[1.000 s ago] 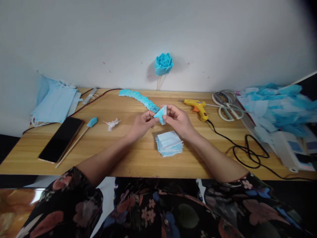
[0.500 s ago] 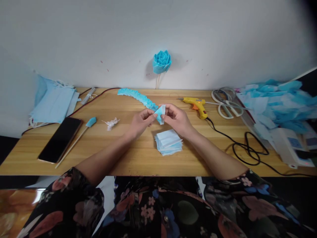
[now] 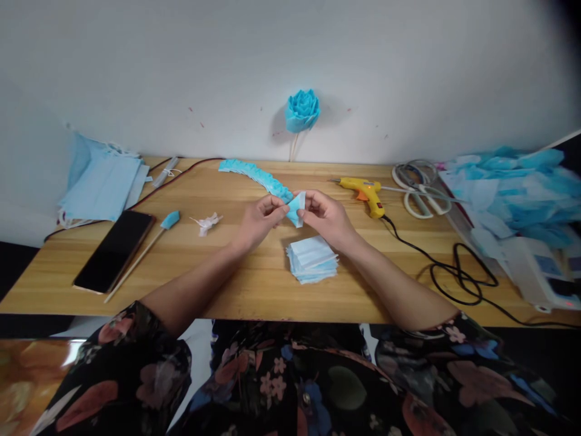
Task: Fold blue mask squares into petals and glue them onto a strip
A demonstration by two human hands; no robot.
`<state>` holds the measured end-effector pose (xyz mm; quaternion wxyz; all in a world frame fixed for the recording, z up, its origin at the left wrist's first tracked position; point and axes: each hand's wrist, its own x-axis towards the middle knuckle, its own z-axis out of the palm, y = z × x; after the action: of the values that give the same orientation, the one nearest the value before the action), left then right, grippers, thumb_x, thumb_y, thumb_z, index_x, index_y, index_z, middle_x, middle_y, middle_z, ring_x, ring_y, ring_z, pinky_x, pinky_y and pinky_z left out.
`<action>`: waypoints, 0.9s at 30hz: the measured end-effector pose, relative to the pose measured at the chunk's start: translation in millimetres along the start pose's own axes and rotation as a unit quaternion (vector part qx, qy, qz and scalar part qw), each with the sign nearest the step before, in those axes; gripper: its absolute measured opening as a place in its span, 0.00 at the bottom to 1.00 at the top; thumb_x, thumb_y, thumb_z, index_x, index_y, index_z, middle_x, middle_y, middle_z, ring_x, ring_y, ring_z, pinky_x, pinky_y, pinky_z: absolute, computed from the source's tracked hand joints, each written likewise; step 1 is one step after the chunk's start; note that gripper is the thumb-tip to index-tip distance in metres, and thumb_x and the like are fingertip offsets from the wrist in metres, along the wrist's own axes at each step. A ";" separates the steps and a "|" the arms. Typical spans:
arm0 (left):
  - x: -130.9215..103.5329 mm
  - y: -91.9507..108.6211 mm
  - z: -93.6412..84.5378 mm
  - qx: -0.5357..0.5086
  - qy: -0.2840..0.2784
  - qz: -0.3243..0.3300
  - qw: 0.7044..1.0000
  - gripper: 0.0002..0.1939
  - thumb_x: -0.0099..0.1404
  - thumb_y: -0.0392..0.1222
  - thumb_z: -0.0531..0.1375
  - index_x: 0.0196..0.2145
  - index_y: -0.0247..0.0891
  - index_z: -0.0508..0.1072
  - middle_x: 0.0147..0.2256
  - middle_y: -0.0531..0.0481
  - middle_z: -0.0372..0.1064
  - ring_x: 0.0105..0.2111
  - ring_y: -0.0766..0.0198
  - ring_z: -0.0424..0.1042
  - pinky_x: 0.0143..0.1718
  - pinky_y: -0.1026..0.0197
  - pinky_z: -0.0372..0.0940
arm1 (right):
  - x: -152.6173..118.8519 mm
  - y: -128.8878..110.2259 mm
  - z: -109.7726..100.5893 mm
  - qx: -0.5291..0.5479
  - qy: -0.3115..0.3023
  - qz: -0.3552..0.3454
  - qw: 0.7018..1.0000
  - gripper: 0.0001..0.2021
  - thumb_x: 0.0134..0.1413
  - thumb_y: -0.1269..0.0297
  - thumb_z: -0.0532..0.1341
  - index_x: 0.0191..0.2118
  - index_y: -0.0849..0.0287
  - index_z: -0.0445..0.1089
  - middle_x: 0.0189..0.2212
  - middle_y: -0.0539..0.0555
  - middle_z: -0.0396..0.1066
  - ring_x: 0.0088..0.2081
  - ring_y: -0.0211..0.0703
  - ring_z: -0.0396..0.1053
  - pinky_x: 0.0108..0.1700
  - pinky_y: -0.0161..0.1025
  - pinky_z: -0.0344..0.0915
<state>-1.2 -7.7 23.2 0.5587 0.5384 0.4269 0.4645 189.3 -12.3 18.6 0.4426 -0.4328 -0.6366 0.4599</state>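
Observation:
Between my two hands is a small folded piece of blue and white mask fabric (image 3: 296,209). My left hand (image 3: 259,223) pinches its left corner, thumb on top. My right hand (image 3: 330,219) grips the right side with the thumb pressed on the face. Just beyond my fingers, a curved row of overlapping folded blue pieces (image 3: 254,174) runs back to the left. A stack of cut blue and white squares (image 3: 312,259) lies in front of my right hand. Behind, a blue fabric flower (image 3: 302,111) on a stick leans by the wall.
On the left are face masks (image 3: 102,184), a phone (image 3: 114,251), a stick with a blue tip (image 3: 143,255) and a white scrap (image 3: 207,224). Rightward lie a yellow glue gun (image 3: 363,192) with its cord (image 3: 454,275), scissors (image 3: 426,201), a blue fabric pile (image 3: 521,188) and a white device (image 3: 533,269).
The view has shifted slightly, so everything sits a little further right. Both hands keep hold of the folded piece, whose fold looks nearly the same.

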 end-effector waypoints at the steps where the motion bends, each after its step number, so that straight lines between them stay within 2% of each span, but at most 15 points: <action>1: 0.7 -1.0 0.0 0.000 0.002 -0.001 1.000 0.16 0.55 0.51 0.69 0.27 0.38 0.72 0.22 0.56 0.64 0.22 0.71 0.60 0.26 0.65 0.57 | -0.1 0.4 0.1 0.000 -0.002 0.001 1.000 0.20 0.56 0.60 0.67 0.54 0.55 0.74 0.35 0.49 0.73 0.36 0.41 0.70 0.42 0.40 0.68; 10: 2.3 -5.7 -0.8 0.004 -0.005 0.003 1.000 0.15 0.58 0.51 0.68 0.27 0.38 0.71 0.20 0.57 0.63 0.21 0.71 0.60 0.26 0.65 0.57 | -0.4 1.0 -0.7 0.004 -0.007 0.000 1.000 0.19 0.56 0.60 0.67 0.53 0.55 0.74 0.34 0.49 0.73 0.36 0.40 0.69 0.42 0.41 0.69; 16: 1.0 -3.2 -0.4 -0.001 -0.022 -0.007 1.000 0.18 0.57 0.55 0.70 0.34 0.38 0.74 0.21 0.57 0.65 0.22 0.70 0.62 0.26 0.64 0.59 | 0.0 -0.1 -1.5 -0.004 -0.006 -0.005 1.000 0.18 0.56 0.59 0.67 0.52 0.55 0.74 0.34 0.49 0.73 0.36 0.40 0.70 0.41 0.40 0.68; 23: -0.9 0.6 -0.3 0.029 -0.033 -0.020 0.999 0.21 0.55 0.59 0.71 0.26 0.39 0.72 0.21 0.56 0.64 0.23 0.70 0.60 0.27 0.63 0.59 | -0.2 -0.6 0.0 -0.003 -0.013 -0.001 1.000 0.18 0.56 0.58 0.68 0.51 0.54 0.75 0.35 0.49 0.74 0.36 0.41 0.70 0.42 0.41 0.69; 27: -0.9 -0.2 -0.1 0.029 -0.032 -0.016 0.999 0.21 0.55 0.58 0.70 0.25 0.39 0.71 0.22 0.56 0.63 0.23 0.70 0.59 0.27 0.63 0.57 | -0.1 0.2 -0.4 0.001 -0.013 0.001 1.000 0.18 0.56 0.58 0.68 0.51 0.54 0.75 0.35 0.49 0.75 0.37 0.42 0.71 0.43 0.42 0.70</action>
<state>-1.5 -8.6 23.0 0.5637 0.5620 0.4306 0.4254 189.8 -12.2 18.5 0.4344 -0.4270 -0.6415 0.4663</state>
